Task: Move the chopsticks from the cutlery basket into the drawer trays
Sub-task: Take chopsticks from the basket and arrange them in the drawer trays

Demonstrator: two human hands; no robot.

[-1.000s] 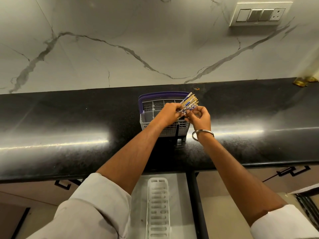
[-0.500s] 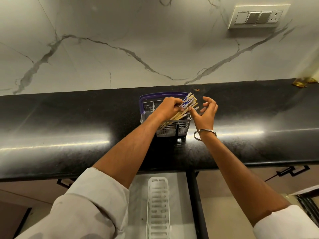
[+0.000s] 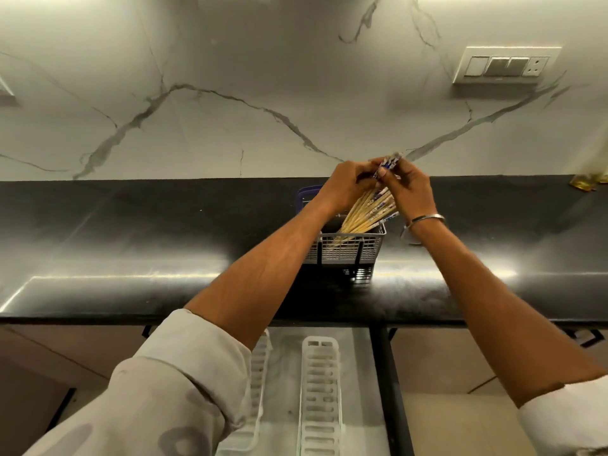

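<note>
A grey mesh cutlery basket (image 3: 343, 250) with a purple handle stands on the black countertop. Several wooden chopsticks (image 3: 363, 215) with blue-and-white patterned tops lean out of it to the right. Above the basket my left hand (image 3: 343, 184) and my right hand (image 3: 411, 187) meet, both pinching the patterned tops of a few raised chopsticks (image 3: 390, 162). Below the counter edge an open drawer holds two white slotted trays: one (image 3: 320, 396) in the middle, the other (image 3: 258, 383) partly hidden by my left sleeve.
The black countertop (image 3: 131, 245) runs across the view against a white marble wall. A switch plate (image 3: 505, 65) sits on the wall at upper right. A gold object (image 3: 589, 184) lies at the counter's far right. Cabinet fronts flank the drawer.
My right hand, open beside the chopsticks half a second ago, now pinches the tops together with my left hand. Both hands have risen, lifting a few chopsticks above the rest. The camera has shifted.
</note>
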